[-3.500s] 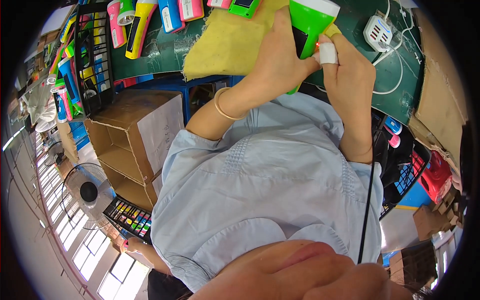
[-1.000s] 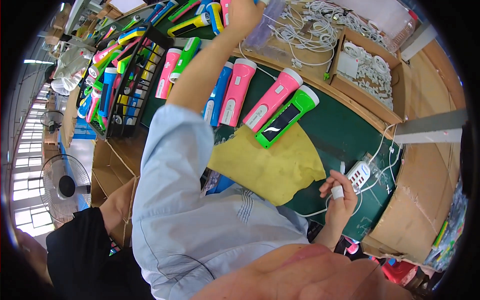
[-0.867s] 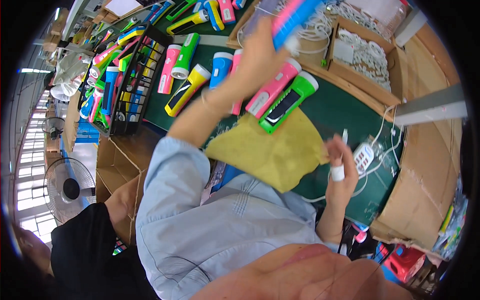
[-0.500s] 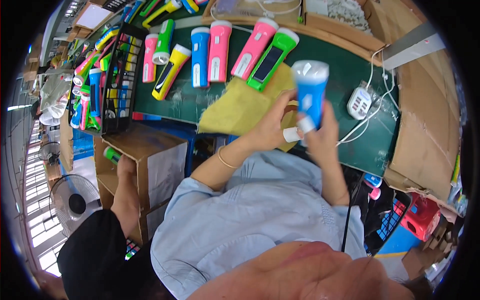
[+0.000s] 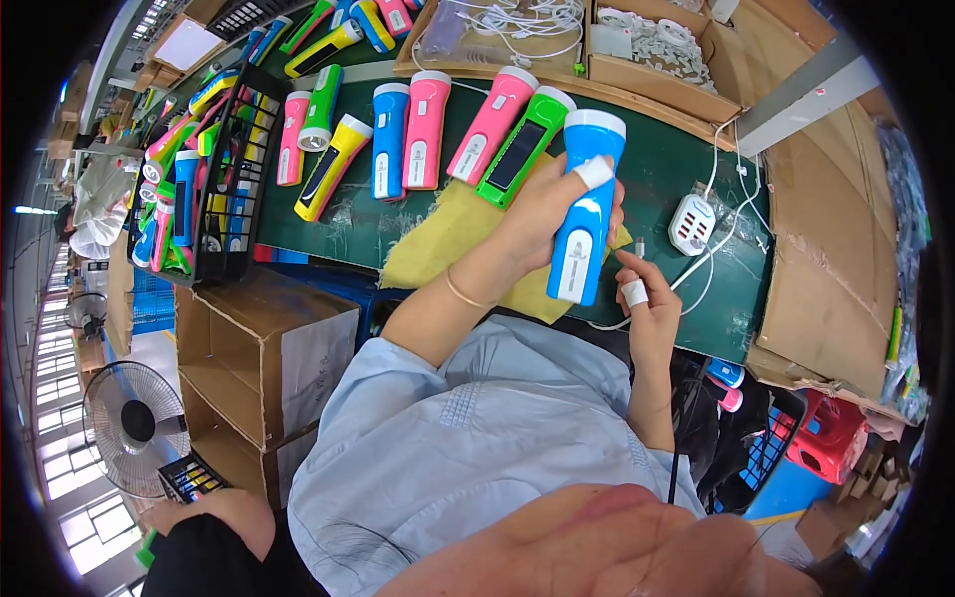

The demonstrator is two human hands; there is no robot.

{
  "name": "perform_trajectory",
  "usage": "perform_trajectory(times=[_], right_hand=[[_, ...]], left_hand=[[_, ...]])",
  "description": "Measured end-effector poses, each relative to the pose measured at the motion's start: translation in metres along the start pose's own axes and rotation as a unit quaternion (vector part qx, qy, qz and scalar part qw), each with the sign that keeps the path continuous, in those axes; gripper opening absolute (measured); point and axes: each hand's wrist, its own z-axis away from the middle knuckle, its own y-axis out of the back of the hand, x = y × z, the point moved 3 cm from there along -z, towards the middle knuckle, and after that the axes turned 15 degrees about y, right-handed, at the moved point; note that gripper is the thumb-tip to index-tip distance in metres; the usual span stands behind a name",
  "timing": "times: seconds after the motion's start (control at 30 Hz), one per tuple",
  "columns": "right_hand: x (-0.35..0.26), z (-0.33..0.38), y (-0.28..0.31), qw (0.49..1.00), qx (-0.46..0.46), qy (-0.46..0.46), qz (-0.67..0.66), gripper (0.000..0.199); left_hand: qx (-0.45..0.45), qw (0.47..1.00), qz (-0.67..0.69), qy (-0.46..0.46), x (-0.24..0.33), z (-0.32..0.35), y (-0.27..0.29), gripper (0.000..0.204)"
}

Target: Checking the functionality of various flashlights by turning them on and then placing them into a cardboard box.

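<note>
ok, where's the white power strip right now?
Head view, right of centre: the white power strip lies on the green table top, just right of the blue flashlight held in the left hand, above the right hand.

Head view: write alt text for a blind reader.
The left hand holds a blue torch above a yellow cloth; the right hand pinches a white cable beside it. More coloured torches lie on the green bench.

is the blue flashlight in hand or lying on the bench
In hand: the left hand grips the blue flashlight raised above the yellow cloth.
</note>
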Motion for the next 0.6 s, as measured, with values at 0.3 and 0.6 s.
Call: perform_trajectory(times=[0.3,0.6], right_hand=[[-0.003,0.0,-0.004,1.0,-0.015,-0.003,0.011,0.024],[-0.006,0.0,-0.006,1.0,-0.013,-0.02,0.018,0.02]], left_hand=[[-0.004,0.998,0.0,0.061,0.005,-0.016,0.007,0.041],[0.079,0.995,-0.057,0.033,-0.005,-0.011,0.017,0.025]])
